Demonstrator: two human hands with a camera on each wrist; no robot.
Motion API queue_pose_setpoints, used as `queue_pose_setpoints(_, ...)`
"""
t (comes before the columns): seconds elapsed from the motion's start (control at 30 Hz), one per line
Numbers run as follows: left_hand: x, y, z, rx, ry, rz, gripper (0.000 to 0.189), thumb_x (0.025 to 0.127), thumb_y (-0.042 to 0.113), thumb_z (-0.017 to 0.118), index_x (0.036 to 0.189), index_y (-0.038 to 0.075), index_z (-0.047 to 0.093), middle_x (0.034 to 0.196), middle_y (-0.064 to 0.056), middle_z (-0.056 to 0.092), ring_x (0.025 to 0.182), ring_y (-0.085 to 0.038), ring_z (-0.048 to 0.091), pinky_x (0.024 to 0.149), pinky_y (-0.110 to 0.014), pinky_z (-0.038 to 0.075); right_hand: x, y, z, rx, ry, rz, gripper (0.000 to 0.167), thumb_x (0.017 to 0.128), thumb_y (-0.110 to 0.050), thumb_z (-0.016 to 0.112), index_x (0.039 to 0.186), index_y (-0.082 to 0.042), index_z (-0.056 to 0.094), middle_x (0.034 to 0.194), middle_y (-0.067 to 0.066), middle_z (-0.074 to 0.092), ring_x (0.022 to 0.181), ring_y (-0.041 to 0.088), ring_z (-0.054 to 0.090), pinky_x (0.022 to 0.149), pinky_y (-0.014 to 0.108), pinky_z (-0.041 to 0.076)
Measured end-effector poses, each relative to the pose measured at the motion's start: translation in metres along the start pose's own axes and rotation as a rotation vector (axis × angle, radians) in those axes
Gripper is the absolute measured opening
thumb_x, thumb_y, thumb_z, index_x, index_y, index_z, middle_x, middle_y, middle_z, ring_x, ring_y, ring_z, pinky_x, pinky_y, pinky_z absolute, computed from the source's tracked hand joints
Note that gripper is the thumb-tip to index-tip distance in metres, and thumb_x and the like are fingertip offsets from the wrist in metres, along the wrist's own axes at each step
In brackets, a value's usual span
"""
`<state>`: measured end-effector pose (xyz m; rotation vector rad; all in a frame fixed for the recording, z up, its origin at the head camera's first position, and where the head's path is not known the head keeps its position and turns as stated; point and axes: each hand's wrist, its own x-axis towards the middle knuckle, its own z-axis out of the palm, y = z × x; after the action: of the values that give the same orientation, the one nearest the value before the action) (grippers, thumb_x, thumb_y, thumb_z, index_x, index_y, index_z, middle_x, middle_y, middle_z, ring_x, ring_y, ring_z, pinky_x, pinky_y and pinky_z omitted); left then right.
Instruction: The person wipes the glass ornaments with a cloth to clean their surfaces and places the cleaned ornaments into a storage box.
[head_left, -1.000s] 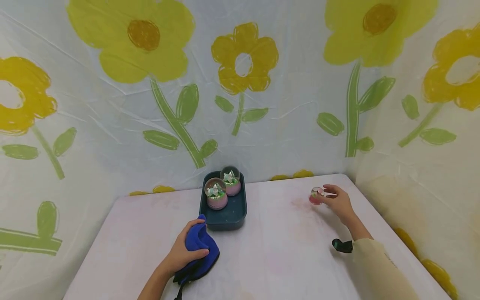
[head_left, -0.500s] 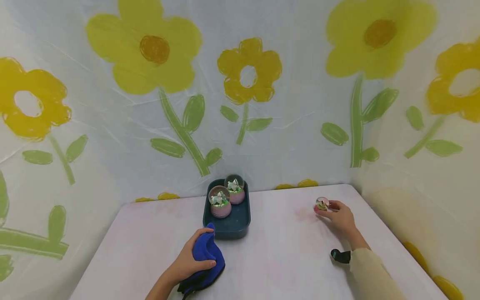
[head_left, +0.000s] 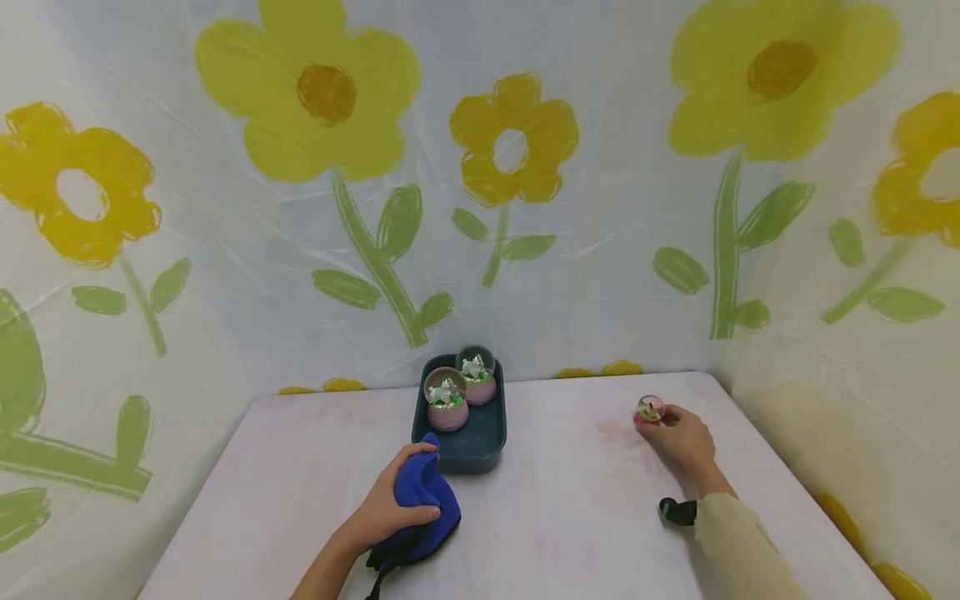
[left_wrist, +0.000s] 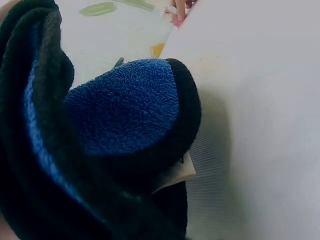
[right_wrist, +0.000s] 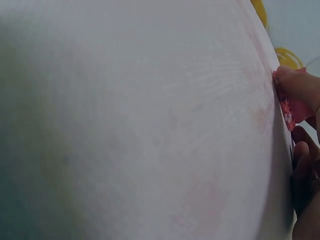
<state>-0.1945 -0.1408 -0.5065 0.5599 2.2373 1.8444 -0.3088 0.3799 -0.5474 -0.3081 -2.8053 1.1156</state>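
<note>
In the head view my left hand (head_left: 386,508) grips a folded blue cloth (head_left: 429,504) with dark edging, thumb on its near side and fingers over its top. The cloth (left_wrist: 125,110) fills much of the left wrist view, a pale tag poking out below. Over at the table's right, my right hand (head_left: 686,442) pinches a small snow globe (head_left: 651,407) with a clear dome and pinkish-red base. In the right wrist view the thumb presses along that base (right_wrist: 300,111), close over the tabletop; the dome is mostly out of frame.
A dark teal tray (head_left: 472,463) stands at the back, left of the middle, just beyond the cloth. It holds two larger snow globes, a front one (head_left: 447,404) and a rear one (head_left: 477,377), both pink-based. Flower-printed sheeting (head_left: 600,317) hangs behind the white table (head_left: 555,500).
My right fingers have closed in from a looser reach to a pinch round the small globe. The head view has shifted, so the scene sits lower and further right. The left hand keeps its grip.
</note>
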Motion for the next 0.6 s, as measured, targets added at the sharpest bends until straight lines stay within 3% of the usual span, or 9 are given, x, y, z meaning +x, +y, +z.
queue_pose_setpoints(0.1,0.008,-0.004,0.002,-0.010,-0.007,-0.005,0.075,0.079,0.020,0.079,0.142,0.030,0.040,0.141,-0.010,0.041,0.113,-0.033,0.050,0.085,-0.041,0.047,0.005,0.001,0.000,0.000,0.028,-0.002,0.075,0.078,-0.053,0.075,0.123,0.003,0.056,0.126,0.030,0.055,0.114,0.047,0.048,0.090,0.059,0.032)
queue_pose_setpoints(0.3,0.008,-0.008,0.006,-0.034,-0.033,0.001,0.075,0.079,0.020,0.079,0.142,0.028,0.039,0.142,-0.014,0.041,0.113,-0.032,0.050,0.086,-0.040,0.047,-0.003,0.008,0.001,0.035,0.052,0.021,0.064,0.077,-0.051,0.077,0.110,0.000,0.057,0.120,0.027,0.058,0.110,0.044,0.050,0.088,0.057,0.034)
queue_pose_setpoints(0.47,0.009,-0.006,0.004,-0.042,-0.030,-0.003,0.076,0.079,0.021,0.079,0.142,0.028,0.039,0.141,-0.014,0.042,0.112,-0.032,0.051,0.085,-0.040,0.047,-0.007,0.004,-0.003,0.180,0.011,0.039,0.062,0.080,-0.045,0.077,0.111,0.001,0.050,0.114,0.022,0.055,0.102,0.035,0.049,0.079,0.043,0.043)
queue_pose_setpoints(0.6,0.008,-0.003,0.002,-0.025,-0.020,-0.007,0.076,0.079,0.023,0.080,0.142,0.030,0.039,0.140,-0.010,0.043,0.112,-0.033,0.051,0.085,-0.042,0.048,-0.011,-0.002,-0.005,0.305,-0.019,0.046,0.065,0.081,-0.048,0.075,0.117,0.000,0.048,0.119,0.018,0.050,0.098,0.029,0.047,0.069,0.030,0.047)
